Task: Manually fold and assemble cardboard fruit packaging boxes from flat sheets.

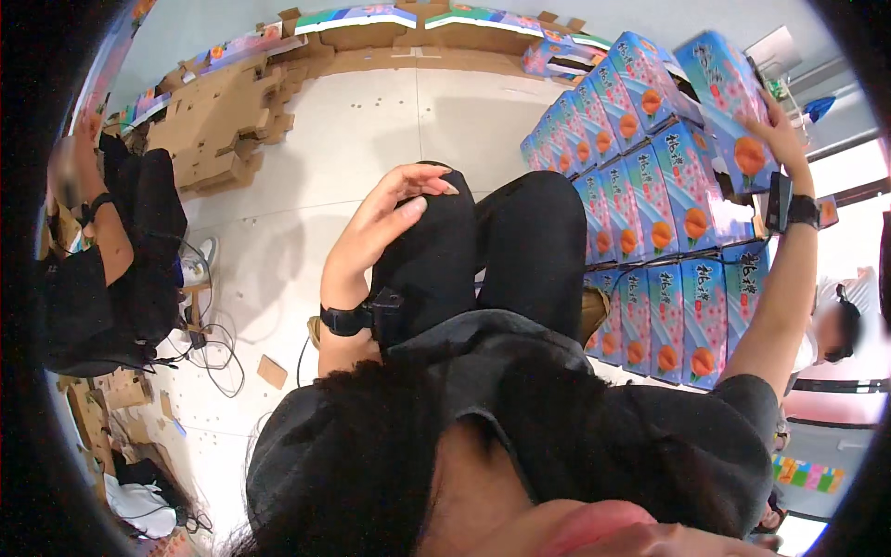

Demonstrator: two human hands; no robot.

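My left hand (394, 209) rests above my left knee with nothing in it, its fingers loosely bent and the thumb apart. Out to the right, my right hand (778, 132) grips the side edge of a blue carton (724, 107) printed with pink blossoms and an orange peach. That carton stands tilted at the top right end of a stack of similar cartons (682, 186). Its underside, and whether it bears on the stack, cannot be made out. Each of my wrists wears a dark strap with a small device.
Flattened brown cardboard (218, 121) lies on the pale floor at the far left, and printed carton sheets (357, 20) line the back wall. Another person in black (111, 251) sits at the left near loose cables (218, 357). A further person (835, 320) is at the right edge.
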